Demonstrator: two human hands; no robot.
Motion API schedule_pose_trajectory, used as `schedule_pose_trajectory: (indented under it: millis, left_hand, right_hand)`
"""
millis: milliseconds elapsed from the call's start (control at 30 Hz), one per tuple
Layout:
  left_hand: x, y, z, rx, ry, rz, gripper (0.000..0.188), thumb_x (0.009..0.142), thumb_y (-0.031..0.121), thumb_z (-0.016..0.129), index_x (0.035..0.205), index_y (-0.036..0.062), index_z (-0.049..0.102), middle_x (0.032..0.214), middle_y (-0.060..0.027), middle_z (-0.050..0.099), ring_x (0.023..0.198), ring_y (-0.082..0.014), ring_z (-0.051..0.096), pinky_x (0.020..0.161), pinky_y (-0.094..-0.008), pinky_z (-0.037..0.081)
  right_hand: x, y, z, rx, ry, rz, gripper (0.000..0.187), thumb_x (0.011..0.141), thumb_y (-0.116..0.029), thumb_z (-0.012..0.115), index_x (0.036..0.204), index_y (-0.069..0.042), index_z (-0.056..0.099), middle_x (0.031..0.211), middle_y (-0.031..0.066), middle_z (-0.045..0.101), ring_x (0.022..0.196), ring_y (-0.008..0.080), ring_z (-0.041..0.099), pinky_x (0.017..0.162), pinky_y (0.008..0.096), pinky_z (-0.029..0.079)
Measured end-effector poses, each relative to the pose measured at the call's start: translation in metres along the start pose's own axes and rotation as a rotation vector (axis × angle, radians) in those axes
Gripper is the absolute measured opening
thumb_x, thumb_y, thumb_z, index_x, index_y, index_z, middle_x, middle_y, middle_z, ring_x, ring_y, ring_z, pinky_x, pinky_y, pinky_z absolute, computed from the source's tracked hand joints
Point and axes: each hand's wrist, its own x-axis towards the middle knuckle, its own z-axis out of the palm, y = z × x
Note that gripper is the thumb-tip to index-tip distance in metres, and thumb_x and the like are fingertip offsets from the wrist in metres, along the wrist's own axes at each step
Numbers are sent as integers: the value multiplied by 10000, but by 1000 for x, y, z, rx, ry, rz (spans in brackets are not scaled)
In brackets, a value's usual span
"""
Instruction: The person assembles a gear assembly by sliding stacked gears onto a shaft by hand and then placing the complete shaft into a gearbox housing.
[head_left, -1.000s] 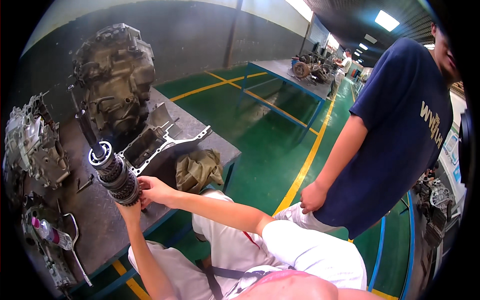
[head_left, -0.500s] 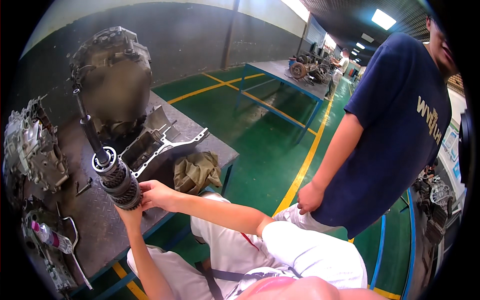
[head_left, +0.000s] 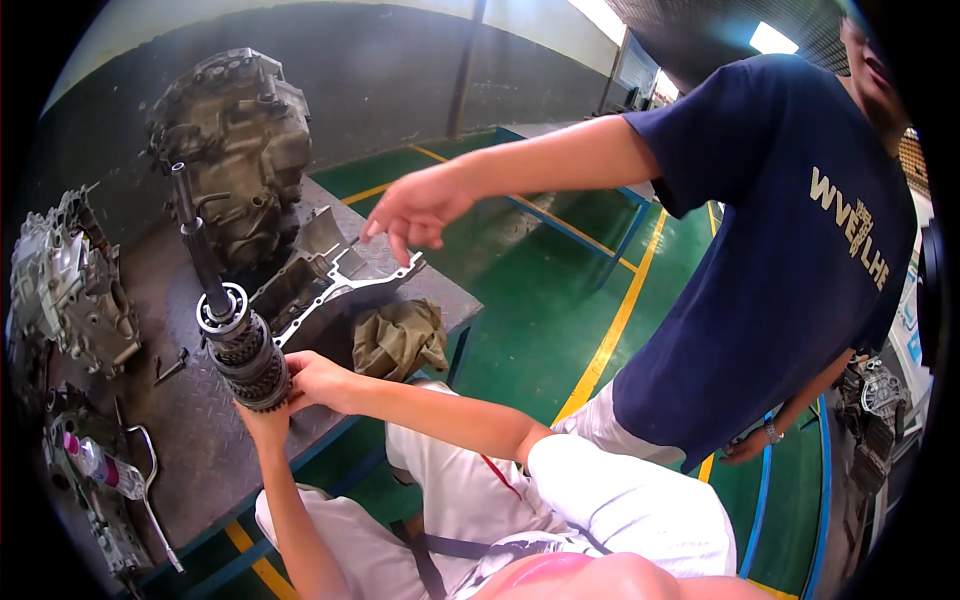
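A gearbox shaft [head_left: 252, 362] carrying stacked gears and a ball bearing is gripped low down between my two hands, its long splined end tilted up and away to the left. My left hand [head_left: 264, 420] wraps around the bottom of the gear stack, fingers partly hidden behind it. From the right side, my right hand [head_left: 316, 382] closes on the lower gears. A co-worker's hand [head_left: 425, 208] reaches in from the right with loose fingers, over the open gearbox housing [head_left: 340, 285] and apart from the shaft.
On the metal-topped table [head_left: 190, 440] stand a large transmission case [head_left: 235, 150] and another casting [head_left: 75, 285]. A brown cloth [head_left: 400, 338] lies by the table's corner. Nearer left are a plastic bottle [head_left: 105, 468] and a bent metal rod [head_left: 152, 480]. The co-worker [head_left: 760, 260] stands close at right.
The co-worker's arm, which hung down before, now stretches out over the table. The shaft in my hands has shifted slightly to the right in view.
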Motion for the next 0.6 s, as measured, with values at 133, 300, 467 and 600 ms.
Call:
schedule_pose_trajectory:
  millis: [133,300,467,600]
  left_hand:
    - [-1,-10,-15,-78,-1,-83,378,702,148,764,1027,3,639,994,-135,673,900,-218,634,801,-358,487]
    - [6,10,3,-210,20,-103,238,682,123,776,861,2,677,807,-105,698,720,-138,624,645,-327,505]
    - [6,18,-10,-292,-65,-210,272,762,54,695,1029,25,651,994,-105,680,904,-186,638,803,-330,504]
    - [3,9,-14,-286,-46,-168,323,764,76,701,1077,35,633,1032,-110,671,930,-195,637,801,-333,511]
  right_hand:
    - [10,9,12,-20,-51,-18,352,795,83,485,1120,-9,582,1036,80,625,929,203,624,796,352,542]
    - [-7,-9,3,78,62,38,334,811,2,421,1110,-20,569,1015,128,642,874,235,643,810,378,533]
    - [-4,5,-7,288,-135,31,466,922,-342,378,1219,-8,511,1168,134,579,1037,298,572,971,437,413]
    - [-5,-1,5,212,-160,8,687,942,-584,333,1327,-20,405,1235,175,528,1087,320,545,998,459,390]
